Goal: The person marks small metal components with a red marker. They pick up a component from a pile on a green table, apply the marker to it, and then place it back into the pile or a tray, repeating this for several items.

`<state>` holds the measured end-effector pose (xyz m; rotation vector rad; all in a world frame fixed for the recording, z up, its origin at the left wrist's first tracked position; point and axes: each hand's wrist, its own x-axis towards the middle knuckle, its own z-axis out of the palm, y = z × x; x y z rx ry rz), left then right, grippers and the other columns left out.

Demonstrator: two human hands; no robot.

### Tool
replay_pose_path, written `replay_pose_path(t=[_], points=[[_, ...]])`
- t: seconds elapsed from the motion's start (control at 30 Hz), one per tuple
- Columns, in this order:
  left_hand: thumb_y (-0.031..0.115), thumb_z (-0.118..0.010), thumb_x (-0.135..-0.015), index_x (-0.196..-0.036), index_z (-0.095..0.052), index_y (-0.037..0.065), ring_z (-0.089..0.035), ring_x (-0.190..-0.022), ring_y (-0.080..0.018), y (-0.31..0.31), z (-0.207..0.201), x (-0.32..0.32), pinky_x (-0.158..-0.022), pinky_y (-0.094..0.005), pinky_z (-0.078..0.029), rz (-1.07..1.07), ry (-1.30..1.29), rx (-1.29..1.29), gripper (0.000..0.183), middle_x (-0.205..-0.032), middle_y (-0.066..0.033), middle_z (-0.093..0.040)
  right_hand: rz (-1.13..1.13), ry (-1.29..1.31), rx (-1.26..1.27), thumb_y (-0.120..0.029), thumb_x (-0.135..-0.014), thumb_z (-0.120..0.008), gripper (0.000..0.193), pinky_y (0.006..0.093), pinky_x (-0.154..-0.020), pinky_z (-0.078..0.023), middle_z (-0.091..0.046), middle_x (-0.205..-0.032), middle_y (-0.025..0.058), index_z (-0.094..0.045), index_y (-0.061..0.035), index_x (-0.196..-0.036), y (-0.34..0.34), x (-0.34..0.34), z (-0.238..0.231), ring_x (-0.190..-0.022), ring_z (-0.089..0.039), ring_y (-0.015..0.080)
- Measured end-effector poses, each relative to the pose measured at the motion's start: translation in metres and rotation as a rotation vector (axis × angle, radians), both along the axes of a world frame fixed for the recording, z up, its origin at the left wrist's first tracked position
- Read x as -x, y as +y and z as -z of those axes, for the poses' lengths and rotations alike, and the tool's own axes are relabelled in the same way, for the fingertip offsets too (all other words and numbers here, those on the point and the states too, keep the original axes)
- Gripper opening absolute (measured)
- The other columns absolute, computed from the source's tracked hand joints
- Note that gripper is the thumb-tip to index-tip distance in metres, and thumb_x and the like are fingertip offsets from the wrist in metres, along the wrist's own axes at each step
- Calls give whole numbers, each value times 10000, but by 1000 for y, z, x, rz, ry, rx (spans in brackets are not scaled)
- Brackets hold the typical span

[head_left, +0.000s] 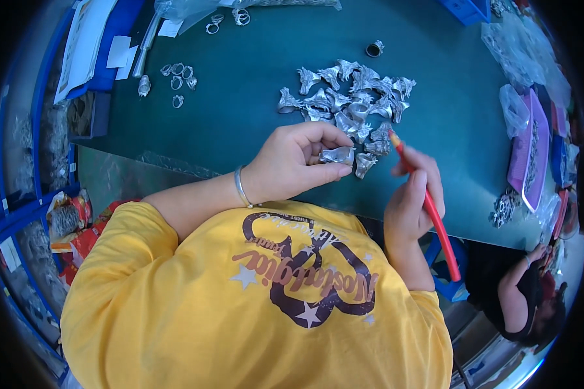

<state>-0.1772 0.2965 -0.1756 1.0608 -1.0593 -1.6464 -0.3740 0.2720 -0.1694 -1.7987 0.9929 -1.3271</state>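
Observation:
My left hand point(285, 159) is closed on a silver metal ring casting point(337, 155), pinching it between thumb and fingers at the near side of the pile. My right hand point(416, 198) grips a long red pen-like tool point(441, 233) with a pale tip that points up and left. That tip is close to the right side of a pile of silver ring castings point(353, 104) with flared, jagged edges. Two loose castings point(365, 163) lie between my hands. What kind of tool it is cannot be made out.
A green tabletop point(233, 84) carries a dark ring point(374, 48) beyond the pile and several small rings point(177, 83) at left. At right are a purple basket point(531, 152) and plastic bags point(516, 48). Another person point(516, 292) sits at lower right.

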Motion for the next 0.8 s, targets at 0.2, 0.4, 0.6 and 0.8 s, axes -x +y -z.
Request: replay_pose_path(t=[0.2, 0.4, 0.6, 0.8], points=[[43, -723, -739, -969, -625, 23, -559, -751, -69, 1, 11, 2, -640, -201, -470, -78, -153, 180, 251, -882, -39, -608, -168, -8, 91, -77, -848, -514, 85, 387, -759, -373, -567, -693, 38, -445, -65, -897, 11, -2, -3, -627, -529, 177], [-39, -710, -724, -1015, -606, -11, -580, -840, -113, -2, 0, -5, -697, -222, -477, 11, -386, 366, 310, -957, -75, -578, -159, 71, 138, -51, -826, -535, 89, 373, -728, -374, -571, -675, 41, -461, -63, -874, 10, -4, -5, -624, -536, 185], [-14, -735, -710, -989, -622, -7, -561, -758, -86, 0, 1, -3, -604, -193, -433, -27, -425, 476, 301, -910, -61, -585, -158, 52, 147, -35, -819, -536, 92, 367, -700, -372, -568, -668, 42, -467, -53, -877, 9, -5, -4, -602, -532, 189], [-27, -726, -720, -992, -614, -19, -580, -788, -89, 3, 0, -2, -644, -202, -461, 32, -357, 316, 294, -910, -66, -587, -164, 9, 175, -22, -812, -534, 81, 359, -661, -371, -564, -659, 48, -472, -37, -862, 8, -6, -4, -583, -527, 190]])
